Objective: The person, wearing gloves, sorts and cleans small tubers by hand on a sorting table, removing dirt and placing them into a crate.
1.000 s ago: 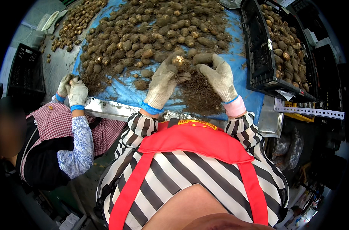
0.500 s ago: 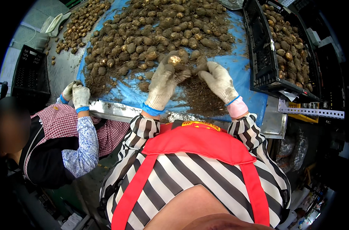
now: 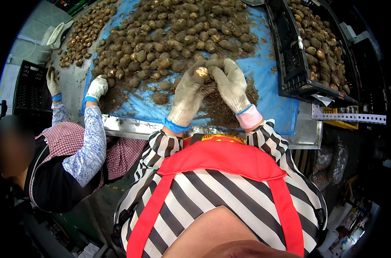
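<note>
My left hand [image 3: 188, 94], in a dirt-stained white knit glove with a blue band at the wrist, is closed on a small taro [image 3: 202, 72] whose pale end faces up. My right hand [image 3: 230, 86], gloved alike with a pink cuff, has its fingers curled in against the left fingertips beside that taro. Whatever lies between the right fingers is hidden. Both hands are over the near edge of a large heap of soil-covered taros [image 3: 174, 38] on a blue plastic sheet [image 3: 268, 86]. Loose dark soil and root hairs [image 3: 219, 114] lie below my hands.
A black crate of taros [image 3: 320, 51] stands at the right. A perforated metal rail [image 3: 354, 117] juts out near it. To the left a co-worker's gloved hand [image 3: 96, 88] touches the heap; their other hand [image 3: 53, 81] is by a black crate [image 3: 28, 86]. Smaller taros [image 3: 86, 36] lie on the metal table.
My right hand has moved left and met my left hand at the taro. The co-worker's hands have parted, one going left to the crate. The view has shifted slightly.
</note>
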Motion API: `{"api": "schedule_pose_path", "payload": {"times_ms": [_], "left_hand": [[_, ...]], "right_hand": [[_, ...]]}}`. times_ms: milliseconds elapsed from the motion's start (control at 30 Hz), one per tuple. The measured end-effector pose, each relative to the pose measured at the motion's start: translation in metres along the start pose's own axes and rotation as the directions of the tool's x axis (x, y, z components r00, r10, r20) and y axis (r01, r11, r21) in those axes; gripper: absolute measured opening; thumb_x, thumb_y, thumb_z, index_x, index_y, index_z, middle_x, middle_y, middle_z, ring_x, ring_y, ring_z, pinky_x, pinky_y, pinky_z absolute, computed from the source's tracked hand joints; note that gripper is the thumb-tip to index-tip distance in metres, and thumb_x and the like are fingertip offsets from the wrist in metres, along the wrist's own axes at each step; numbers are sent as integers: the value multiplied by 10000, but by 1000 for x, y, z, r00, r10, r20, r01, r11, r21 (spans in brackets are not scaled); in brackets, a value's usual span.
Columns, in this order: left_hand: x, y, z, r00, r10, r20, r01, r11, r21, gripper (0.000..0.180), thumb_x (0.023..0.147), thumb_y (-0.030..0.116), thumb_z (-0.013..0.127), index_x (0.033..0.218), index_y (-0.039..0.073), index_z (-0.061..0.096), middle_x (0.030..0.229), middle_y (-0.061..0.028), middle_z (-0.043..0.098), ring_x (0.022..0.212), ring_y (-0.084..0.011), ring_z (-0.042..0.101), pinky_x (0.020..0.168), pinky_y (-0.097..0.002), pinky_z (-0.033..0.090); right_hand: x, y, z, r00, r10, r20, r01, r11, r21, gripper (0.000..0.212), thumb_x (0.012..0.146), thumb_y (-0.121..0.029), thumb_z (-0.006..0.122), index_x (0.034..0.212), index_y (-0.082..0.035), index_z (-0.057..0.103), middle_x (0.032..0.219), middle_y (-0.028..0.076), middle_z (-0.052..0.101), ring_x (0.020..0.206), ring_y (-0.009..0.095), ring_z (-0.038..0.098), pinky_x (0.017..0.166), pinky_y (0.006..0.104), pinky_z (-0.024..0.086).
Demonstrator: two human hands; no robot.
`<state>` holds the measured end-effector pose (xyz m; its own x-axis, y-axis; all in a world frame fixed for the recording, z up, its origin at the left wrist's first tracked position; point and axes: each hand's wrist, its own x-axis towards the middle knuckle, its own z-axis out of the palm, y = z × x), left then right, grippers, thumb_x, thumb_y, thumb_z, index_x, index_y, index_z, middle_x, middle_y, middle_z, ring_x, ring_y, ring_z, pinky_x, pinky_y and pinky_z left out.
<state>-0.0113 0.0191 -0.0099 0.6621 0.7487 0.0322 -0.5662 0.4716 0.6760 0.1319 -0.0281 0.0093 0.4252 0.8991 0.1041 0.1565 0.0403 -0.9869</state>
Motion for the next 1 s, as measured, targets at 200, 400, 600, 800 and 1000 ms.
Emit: {"api": "schedule_pose_path", "payload": {"times_ms": [200,400,600,800,1000], "left_hand": [[2,4,-16,994,-29,101,27,999,20,861,931,294,733,1566,-13,237,1457,-205,473,1300,-307,561,1048,-452,545],[5,7,-7,1000,-10,17,8,993,114,697,1005,231,608,1554,-15,257,1409,-208,524,1229,-310,618,978,-441,593],[1,-11,-23,984,-46,-174,54,998,41,468,1022,94,568,1445,-51,430,1337,-154,585,1159,-230,630,984,-353,568],[2,-8,-3,975,3,-224,46,976,211,476,1023,70,572,1451,-77,427,1365,-182,558,1204,-227,613,979,-356,567],[1,-4,-19,978,90,-190,60,750,658,521,990,226,697,1429,-12,545,1299,-117,654,1134,-140,617,943,-289,517]], "right_hand": [[24,48,-16,996,50,75,-73,935,347,227,996,-130,583,1134,-9,716,1216,138,706,1059,202,671,900,329,525],[0,18,-3,975,59,217,-128,938,323,282,1021,-139,562,1224,-5,704,1161,92,706,1010,137,657,886,291,522],[6,28,1,1000,-9,-4,9,999,-36,215,993,-132,604,1104,-4,737,973,100,701,921,172,663,816,321,524],[4,30,2,995,-98,12,99,994,-56,224,992,-135,612,1143,-16,727,1036,94,695,926,193,651,821,328,518],[4,2,-4,970,53,238,-185,798,574,305,1015,-83,565,1278,17,682,1144,34,693,1031,97,615,901,252,503]]}}
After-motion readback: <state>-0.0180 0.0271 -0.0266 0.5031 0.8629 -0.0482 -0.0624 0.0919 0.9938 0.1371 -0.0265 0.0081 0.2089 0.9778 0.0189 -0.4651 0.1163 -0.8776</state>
